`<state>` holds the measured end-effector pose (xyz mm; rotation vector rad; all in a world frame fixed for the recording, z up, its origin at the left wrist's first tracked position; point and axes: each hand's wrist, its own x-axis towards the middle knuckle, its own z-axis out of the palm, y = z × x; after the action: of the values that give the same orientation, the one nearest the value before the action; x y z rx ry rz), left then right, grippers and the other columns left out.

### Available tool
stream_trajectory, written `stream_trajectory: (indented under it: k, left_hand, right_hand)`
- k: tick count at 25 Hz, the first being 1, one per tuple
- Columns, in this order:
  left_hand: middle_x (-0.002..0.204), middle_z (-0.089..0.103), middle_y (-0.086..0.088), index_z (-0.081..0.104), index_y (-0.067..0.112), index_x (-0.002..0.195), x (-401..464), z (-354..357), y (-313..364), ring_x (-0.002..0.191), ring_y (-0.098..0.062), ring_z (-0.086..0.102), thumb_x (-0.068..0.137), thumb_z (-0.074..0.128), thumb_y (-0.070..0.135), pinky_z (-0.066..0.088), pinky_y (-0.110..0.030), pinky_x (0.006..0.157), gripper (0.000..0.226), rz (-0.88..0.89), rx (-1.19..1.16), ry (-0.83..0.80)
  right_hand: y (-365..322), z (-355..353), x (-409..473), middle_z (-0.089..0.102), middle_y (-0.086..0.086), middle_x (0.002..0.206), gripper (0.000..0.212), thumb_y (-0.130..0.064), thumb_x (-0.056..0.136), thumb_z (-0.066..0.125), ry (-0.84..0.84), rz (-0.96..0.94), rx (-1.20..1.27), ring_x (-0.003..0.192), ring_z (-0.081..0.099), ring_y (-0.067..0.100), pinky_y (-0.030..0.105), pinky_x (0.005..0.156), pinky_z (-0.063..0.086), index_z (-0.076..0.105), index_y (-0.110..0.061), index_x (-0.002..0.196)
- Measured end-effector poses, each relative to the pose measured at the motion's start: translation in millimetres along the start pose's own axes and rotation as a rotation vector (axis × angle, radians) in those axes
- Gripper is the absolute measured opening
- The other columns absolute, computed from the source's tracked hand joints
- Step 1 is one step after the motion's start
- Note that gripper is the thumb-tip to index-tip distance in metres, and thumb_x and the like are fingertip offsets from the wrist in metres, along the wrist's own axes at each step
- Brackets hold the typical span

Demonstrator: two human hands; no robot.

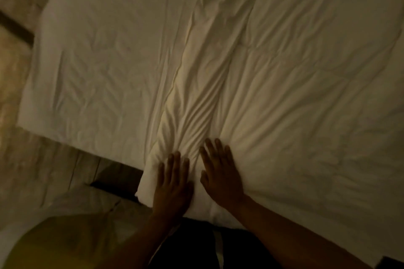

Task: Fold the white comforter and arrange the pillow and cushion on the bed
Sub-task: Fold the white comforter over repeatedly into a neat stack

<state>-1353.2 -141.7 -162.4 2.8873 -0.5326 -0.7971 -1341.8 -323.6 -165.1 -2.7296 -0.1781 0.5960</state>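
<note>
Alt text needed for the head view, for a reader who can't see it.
Both hands, left hand and right hand, press flat with straight fingers on the near edge of a wrinkled white comforter spread on a bed in dim light. A long fold ridge runs away from them.

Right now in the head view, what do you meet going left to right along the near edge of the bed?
Floor → yellowish cushion at the bottom left corner → rolled edge of the white comforter → left hand pressing flat → right hand pressing flat → smoother spread of the comforter.
</note>
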Motion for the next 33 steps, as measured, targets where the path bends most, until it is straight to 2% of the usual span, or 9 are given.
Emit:
stream_trajectory:
  k: [6,10,15,17,19,21,23,26,33]
  left_hand:
    - [0.161,0.015,-0.02,0.028,0.006,0.152,-61.9,34.5,-5.8,0.15,-0.034,0.017,0.092,0.04,0.037,0.022,-0.052,0.118,0.069,-0.125,-0.05,-0.067]
    - [0.163,0.012,-0.012,0.024,0.012,0.154,-97.3,39.7,-36.5,0.151,-0.03,0.013,0.092,0.033,0.044,0.025,-0.048,0.118,0.07,-0.062,-0.114,-0.14]
    - [0.146,0.04,-0.009,0.038,0.018,0.142,-147.1,15.5,-96.3,0.13,-0.03,0.045,0.093,0.049,0.039,0.044,-0.041,0.097,0.055,-0.324,-0.307,-0.338]
    - [0.135,0.052,-0.013,0.045,0.015,0.136,-172.9,8.3,-130.5,0.121,-0.032,0.054,0.096,0.048,0.039,0.045,-0.039,0.095,0.047,-0.432,-0.463,-0.418]
    - [0.13,0.058,-0.018,0.052,0.009,0.131,-197.9,2.9,-166.7,0.119,-0.034,0.057,0.097,0.048,0.038,0.045,-0.036,0.097,0.045,-0.53,-0.663,-0.437]
    - [0.125,0.06,-0.019,0.057,0.004,0.123,-222.1,-4.8,-198.8,0.115,-0.032,0.058,0.093,0.044,0.046,0.047,-0.036,0.095,0.053,-0.572,-0.802,-0.417]
    - [0.097,0.061,-0.013,0.057,0.006,0.093,-243.3,-14.1,-225.9,0.095,-0.028,0.058,0.091,0.041,0.048,0.042,-0.03,0.077,0.045,-0.61,-0.89,-0.387]
    - [0.067,0.036,-0.001,0.033,0.019,0.064,-264.0,-19.1,-262.7,0.072,-0.02,0.042,0.099,0.046,0.026,0.032,-0.029,0.068,0.038,-0.715,-1.013,-0.285]
    - [0.083,0.047,-0.013,0.043,0.01,0.086,-268.7,-42.6,-330.4,0.067,-0.022,0.048,0.099,0.045,0.022,0.033,-0.026,0.052,0.018,-0.856,-1.228,-0.262]
  right_hand:
    - [-38.3,40.5,-65.1,0.021,0.008,0.161,0.073,-0.033,0.079,0.046,-0.193,-0.125,-0.021,0.15,0.012,0.032,0.054,0.118,0.02,0.039,-0.012,0.148]
    - [-76.7,45.7,-81.5,0.051,0.013,0.142,0.062,-0.038,0.083,0.041,-0.206,-0.017,0.003,0.133,0.046,0.037,0.052,0.11,0.036,0.056,-0.007,0.134]
    - [-133.1,64.0,-93.6,0.063,0.007,0.088,0.033,-0.04,0.07,0.055,-0.43,0.147,-0.062,0.078,0.063,0.027,0.039,0.067,0.054,0.067,-0.016,0.09]
    - [-156.8,67.5,-94.7,0.066,0.013,0.076,0.041,-0.046,0.074,0.051,-0.611,0.229,-0.042,0.065,0.067,0.031,0.038,0.058,0.056,0.068,-0.009,0.076]
    - [-191.8,48.0,-84.5,0.069,0.019,0.1,0.057,-0.044,0.091,0.033,-0.617,0.223,-0.065,0.093,0.068,0.032,0.037,0.082,0.055,0.07,-0.001,0.095]
    - [-220.1,33.1,-70.0,0.062,0.018,0.125,0.049,-0.039,0.1,0.038,-0.608,0.26,-0.006,0.117,0.058,0.03,0.033,0.099,0.042,0.063,-0.001,0.118]
    - [-249.7,20.4,-52.5,0.061,0.019,0.125,0.045,-0.038,0.098,0.045,-0.617,0.307,-0.023,0.117,0.058,0.032,0.034,0.097,0.044,0.062,-0.003,0.12]
    - [-300.2,4.7,-25.2,0.062,0.018,0.122,0.045,-0.04,0.095,0.046,-0.61,0.265,-0.045,0.114,0.059,0.033,0.034,0.095,0.045,0.062,-0.003,0.115]
    - [-376.0,-15.7,40.8,0.067,0.018,0.107,0.037,-0.032,0.096,0.052,-0.553,0.136,0.021,0.101,0.063,0.03,0.032,0.086,0.046,0.068,0.002,0.099]
